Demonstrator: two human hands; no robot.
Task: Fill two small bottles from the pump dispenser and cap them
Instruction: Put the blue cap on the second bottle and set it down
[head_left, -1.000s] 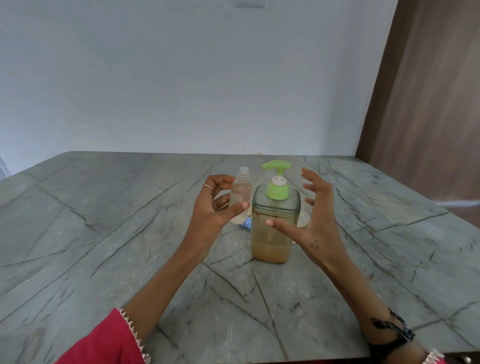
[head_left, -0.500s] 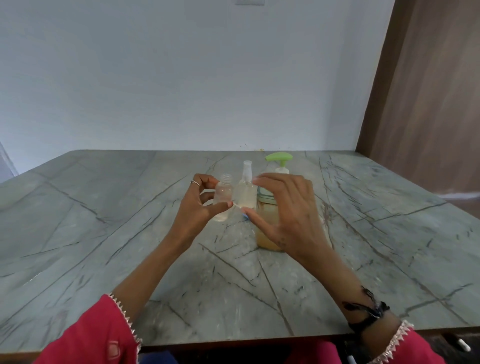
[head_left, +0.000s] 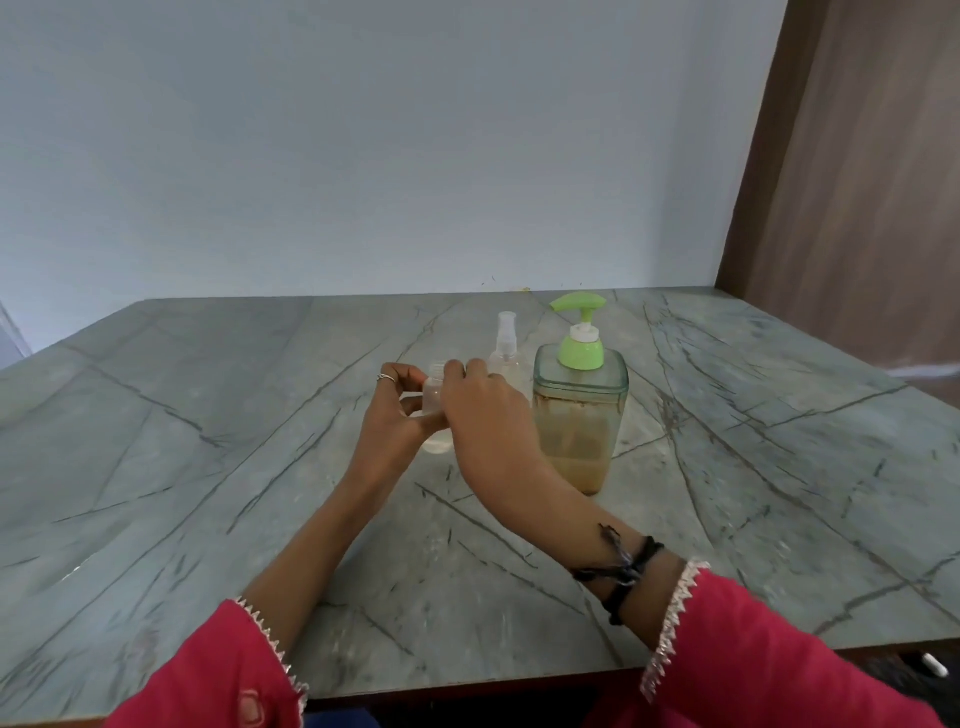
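Now that your right hand (head_left: 483, 410) has left the green-topped pump dispenser (head_left: 581, 415) and joined your left hand (head_left: 397, 415), both pinch the small open clear bottle (head_left: 435, 405) at the dispenser's nine o'clock, so capping likely follows.

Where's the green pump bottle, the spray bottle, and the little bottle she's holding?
pump dispenser (head_left: 580, 410), head view, on its clear body.
spray bottle (head_left: 506, 340), head view, on its neck.
small bottle (head_left: 432, 391), head view, on its shoulder.

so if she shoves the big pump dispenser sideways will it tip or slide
The pump dispenser probably slides rather than tips: its base looks wide and square on the marble table. It seems about half full of brownish liquid, so it is likely fairly heavy and bottom-weighted.
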